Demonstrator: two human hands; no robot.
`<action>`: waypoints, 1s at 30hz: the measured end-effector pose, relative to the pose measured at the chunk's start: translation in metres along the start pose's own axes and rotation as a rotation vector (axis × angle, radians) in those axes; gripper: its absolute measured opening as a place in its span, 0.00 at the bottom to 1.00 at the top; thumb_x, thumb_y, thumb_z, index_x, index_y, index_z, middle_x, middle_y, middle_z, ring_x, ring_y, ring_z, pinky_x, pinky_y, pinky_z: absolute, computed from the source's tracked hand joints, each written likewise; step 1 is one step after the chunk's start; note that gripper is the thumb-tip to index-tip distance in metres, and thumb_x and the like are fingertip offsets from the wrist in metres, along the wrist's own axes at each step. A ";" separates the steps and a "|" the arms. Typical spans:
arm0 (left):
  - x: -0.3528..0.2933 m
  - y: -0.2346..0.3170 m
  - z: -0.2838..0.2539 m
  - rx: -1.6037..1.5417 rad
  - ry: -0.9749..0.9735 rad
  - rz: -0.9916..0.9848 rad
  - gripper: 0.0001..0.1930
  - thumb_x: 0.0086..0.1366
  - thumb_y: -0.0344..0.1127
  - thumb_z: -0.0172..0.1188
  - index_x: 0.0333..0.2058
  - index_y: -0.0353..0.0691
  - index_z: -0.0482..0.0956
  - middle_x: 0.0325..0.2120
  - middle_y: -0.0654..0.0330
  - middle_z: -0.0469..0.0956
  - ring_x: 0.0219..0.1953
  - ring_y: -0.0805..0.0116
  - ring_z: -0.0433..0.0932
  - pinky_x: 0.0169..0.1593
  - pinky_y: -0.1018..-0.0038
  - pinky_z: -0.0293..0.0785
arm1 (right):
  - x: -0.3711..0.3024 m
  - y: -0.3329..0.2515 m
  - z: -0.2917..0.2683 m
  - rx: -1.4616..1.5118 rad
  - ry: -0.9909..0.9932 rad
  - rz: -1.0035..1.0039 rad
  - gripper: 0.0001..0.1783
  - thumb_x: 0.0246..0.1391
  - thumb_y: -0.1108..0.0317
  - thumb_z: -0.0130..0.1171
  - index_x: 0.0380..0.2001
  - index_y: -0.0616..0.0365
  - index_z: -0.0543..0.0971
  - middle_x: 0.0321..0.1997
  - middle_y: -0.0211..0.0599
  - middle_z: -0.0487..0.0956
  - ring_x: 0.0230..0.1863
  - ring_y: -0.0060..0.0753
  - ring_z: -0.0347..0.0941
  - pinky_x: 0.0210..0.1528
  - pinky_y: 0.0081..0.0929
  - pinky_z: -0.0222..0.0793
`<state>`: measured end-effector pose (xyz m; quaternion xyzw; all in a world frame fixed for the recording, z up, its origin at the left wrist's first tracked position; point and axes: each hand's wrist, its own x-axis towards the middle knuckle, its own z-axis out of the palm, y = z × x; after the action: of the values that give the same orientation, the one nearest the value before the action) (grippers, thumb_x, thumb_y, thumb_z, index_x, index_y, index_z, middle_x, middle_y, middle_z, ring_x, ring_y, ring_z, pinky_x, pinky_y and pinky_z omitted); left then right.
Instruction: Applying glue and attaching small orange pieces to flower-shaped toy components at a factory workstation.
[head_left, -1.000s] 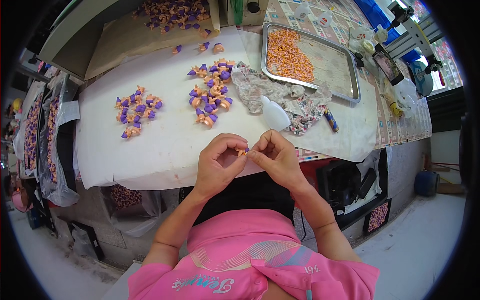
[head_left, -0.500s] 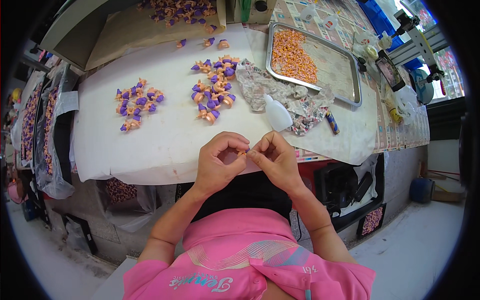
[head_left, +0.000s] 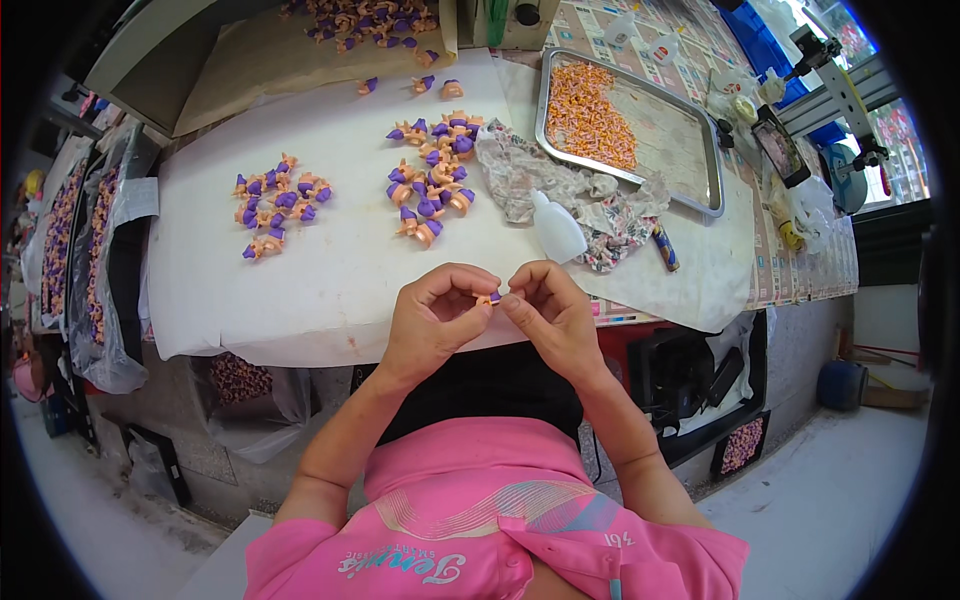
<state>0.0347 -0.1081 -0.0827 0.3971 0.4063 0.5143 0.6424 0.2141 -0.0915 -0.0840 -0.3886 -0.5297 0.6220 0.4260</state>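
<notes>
Just over the table's front edge, my left hand (head_left: 437, 315) pinches a small peach-and-purple plastic figure part (head_left: 489, 299) between thumb and fingers. Close beside it is my right hand (head_left: 551, 312), its thumb and forefinger brought together right by the part. Whether those fingertips hold something tiny or touch the part cannot be made out. Beyond my hands lie two loose clusters of like parts, one at the left (head_left: 277, 205) and one nearer the middle (head_left: 432, 185). A white squeeze bottle (head_left: 558, 230) rests against a crumpled floral cloth (head_left: 520, 170) ahead of my right hand.
A metal tray (head_left: 712, 200) at the back right holds a heap of tiny orange-and-pink pieces (head_left: 590, 118). A dark blue tube (head_left: 665, 248) lies by the cloth. More figure parts (head_left: 370, 22) are piled at the back. A phone (head_left: 780, 146) is mounted at the right.
My right fingertips have drawn slightly away from the part in my left hand, so more of its purple top shows. The things on the table have not been moved.
</notes>
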 end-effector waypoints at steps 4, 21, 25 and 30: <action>0.001 0.000 0.000 -0.016 -0.011 0.010 0.10 0.58 0.16 0.58 0.39 0.31 0.77 0.43 0.56 0.76 0.43 0.73 0.76 0.51 0.76 0.73 | -0.002 -0.003 0.000 0.019 -0.004 0.025 0.12 0.56 0.77 0.61 0.42 0.61 0.72 0.35 0.23 0.71 0.36 0.12 0.66 0.40 0.12 0.64; 0.006 0.000 -0.008 0.221 0.120 0.220 0.10 0.56 0.16 0.59 0.36 0.32 0.79 0.41 0.55 0.77 0.43 0.73 0.76 0.49 0.78 0.72 | -0.004 -0.014 -0.030 -0.212 0.106 -0.051 0.08 0.55 0.77 0.62 0.38 0.62 0.74 0.33 0.23 0.73 0.34 0.12 0.68 0.37 0.12 0.64; -0.005 0.016 -0.034 0.280 0.212 0.244 0.10 0.55 0.15 0.58 0.37 0.32 0.78 0.40 0.56 0.77 0.42 0.74 0.77 0.48 0.79 0.73 | -0.002 -0.024 -0.030 -0.180 0.187 -0.103 0.08 0.55 0.78 0.62 0.37 0.62 0.74 0.33 0.23 0.73 0.33 0.12 0.67 0.37 0.12 0.63; -0.020 0.045 -0.051 0.249 0.300 0.115 0.07 0.61 0.21 0.57 0.39 0.32 0.77 0.37 0.58 0.78 0.38 0.74 0.78 0.44 0.78 0.76 | -0.002 -0.031 -0.024 -0.258 0.254 -0.159 0.07 0.56 0.77 0.61 0.38 0.62 0.75 0.33 0.24 0.73 0.34 0.13 0.68 0.39 0.13 0.64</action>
<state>-0.0308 -0.1163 -0.0565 0.4148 0.5345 0.5496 0.4901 0.2410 -0.0836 -0.0566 -0.4723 -0.5762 0.4592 0.4837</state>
